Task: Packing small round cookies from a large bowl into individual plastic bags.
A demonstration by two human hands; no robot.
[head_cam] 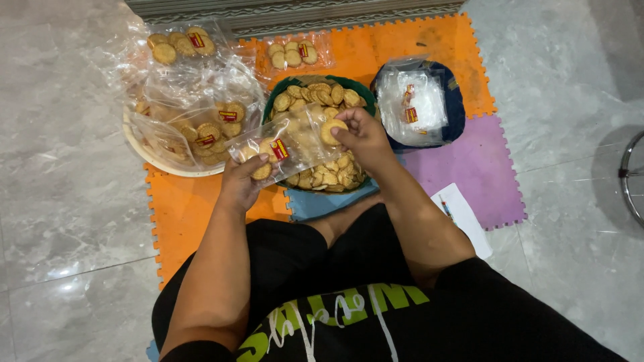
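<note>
Sitting on a patchwork of foam mats, the person holds a clear plastic bag point(285, 144) over the near part of a green bowl point(272, 102) heaped with round golden biscuits. The left hand point(243, 179) is closed around the bag's left end, thumb on top, pinching the plastic where a few biscuits and a small red-and-yellow label point(280, 149) show through. The right hand point(362, 137) grips a single biscuit point(331, 130) between thumb and fingertips at the bag's right end, right at its mouth; whether the biscuit is already inside the plastic cannot be told. The bowl stands near the middle of the mats, on the seam between an orange mat point(396, 47) and a blue mat point(315, 203) at the near edge. Just left of the bowl, a white basin point(157, 159) at the left edge of the mats carries a pile of filled, labelled bags. Two more filled bags lie at the far left corner, one partly off the mat on the grey tile floor point(60, 201). Right of the bowl, a dark blue bowl point(456, 100) holds a stack of empty clear bags point(412, 104) with labels. A white paper sheet point(466, 218) rests at the near edge of a purple mat point(486, 167).
</note>
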